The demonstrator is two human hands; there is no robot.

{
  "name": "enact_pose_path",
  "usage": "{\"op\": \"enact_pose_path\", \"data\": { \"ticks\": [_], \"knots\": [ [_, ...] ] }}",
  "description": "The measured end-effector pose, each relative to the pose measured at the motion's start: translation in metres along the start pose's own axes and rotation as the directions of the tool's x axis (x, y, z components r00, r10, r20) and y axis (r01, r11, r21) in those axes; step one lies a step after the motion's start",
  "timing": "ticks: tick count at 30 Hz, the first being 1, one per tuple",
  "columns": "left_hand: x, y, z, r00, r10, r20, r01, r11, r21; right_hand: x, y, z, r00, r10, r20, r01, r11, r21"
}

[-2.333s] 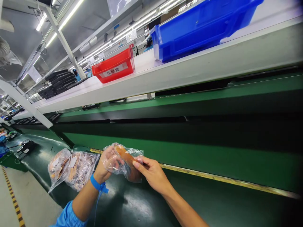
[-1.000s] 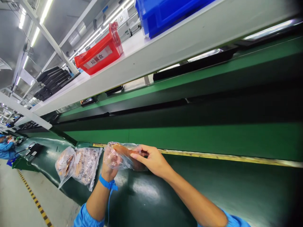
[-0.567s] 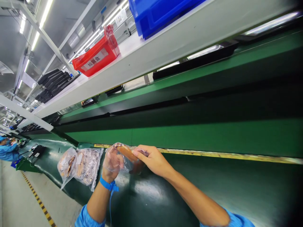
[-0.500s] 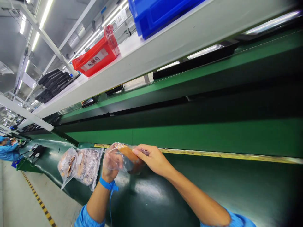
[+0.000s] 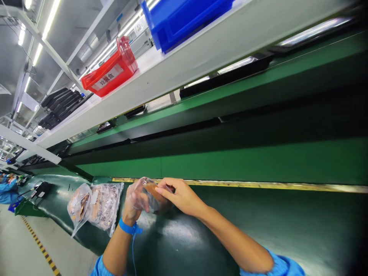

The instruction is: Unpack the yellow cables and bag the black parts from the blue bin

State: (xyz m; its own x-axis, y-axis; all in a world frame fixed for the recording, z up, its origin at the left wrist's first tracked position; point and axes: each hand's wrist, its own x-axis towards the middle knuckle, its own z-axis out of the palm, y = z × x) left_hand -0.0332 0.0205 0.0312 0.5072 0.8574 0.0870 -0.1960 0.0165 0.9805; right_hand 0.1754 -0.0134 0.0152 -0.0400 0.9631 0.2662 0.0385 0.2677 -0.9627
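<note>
A small clear plastic bag (image 5: 151, 191) with brown-orange parts inside is held just above the dark green bench top (image 5: 258, 230). My left hand (image 5: 133, 203), with a blue wrist strap, grips the bag's left side; its fingers show through the film. My right hand (image 5: 179, 195) pinches the bag's right end with closed fingers. To the left, two more clear bags (image 5: 94, 205) full of similar brown parts lie on the bench.
A white shelf (image 5: 178, 76) above carries a red bin (image 5: 107, 78), a blue bin (image 5: 184, 19) and a stack of black trays (image 5: 60, 105). Green conveyor levels (image 5: 230, 165) run behind the bench. A black device (image 5: 41, 188) and a blue-sleeved person (image 5: 7, 189) are far left.
My hands have stayed on the small bag and have drawn closer together, bunching it. The view has shifted, so the shelf bins sit further left.
</note>
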Motion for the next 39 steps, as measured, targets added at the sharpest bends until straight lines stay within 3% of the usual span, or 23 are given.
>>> {"op": "enact_pose_path", "data": {
  "ticks": [3,5,10,16,19,23,29,39],
  "knots": [
    [0.000,0.003,0.000,0.994,-0.045,0.095,0.043,0.999,0.027,0.000,0.001,-0.003,0.998,0.002,0.064,-0.001,1.000,-0.017],
    [0.001,0.005,0.003,0.992,-0.081,0.098,0.074,0.995,0.071,0.000,0.002,-0.003,0.996,0.000,0.085,0.004,0.999,-0.046],
    [0.006,0.002,0.019,0.994,-0.084,-0.069,0.095,0.980,0.176,-0.001,0.005,0.002,0.997,0.030,0.073,-0.024,0.995,-0.093],
    [0.006,0.006,0.021,0.973,-0.065,-0.223,0.092,0.989,0.113,0.002,0.003,-0.003,0.994,0.110,0.016,-0.110,0.992,0.067],
    [0.004,0.008,0.009,0.923,-0.022,-0.385,0.034,0.999,0.026,0.005,0.002,-0.016,0.992,0.104,-0.067,-0.100,0.993,0.067],
    [0.004,0.009,-0.010,0.824,0.034,-0.566,-0.123,0.985,-0.119,0.007,0.002,-0.030,0.985,0.108,-0.137,-0.095,0.991,0.092],
    [0.004,0.013,-0.030,0.614,-0.083,-0.785,-0.279,0.908,-0.314,0.008,0.004,-0.034,0.976,0.127,-0.176,-0.106,0.987,0.124],
    [-0.006,0.029,-0.053,0.542,0.007,-0.841,-0.381,0.894,-0.238,0.008,0.008,-0.035,0.956,0.177,-0.233,-0.168,0.984,0.057]
  ]
}}
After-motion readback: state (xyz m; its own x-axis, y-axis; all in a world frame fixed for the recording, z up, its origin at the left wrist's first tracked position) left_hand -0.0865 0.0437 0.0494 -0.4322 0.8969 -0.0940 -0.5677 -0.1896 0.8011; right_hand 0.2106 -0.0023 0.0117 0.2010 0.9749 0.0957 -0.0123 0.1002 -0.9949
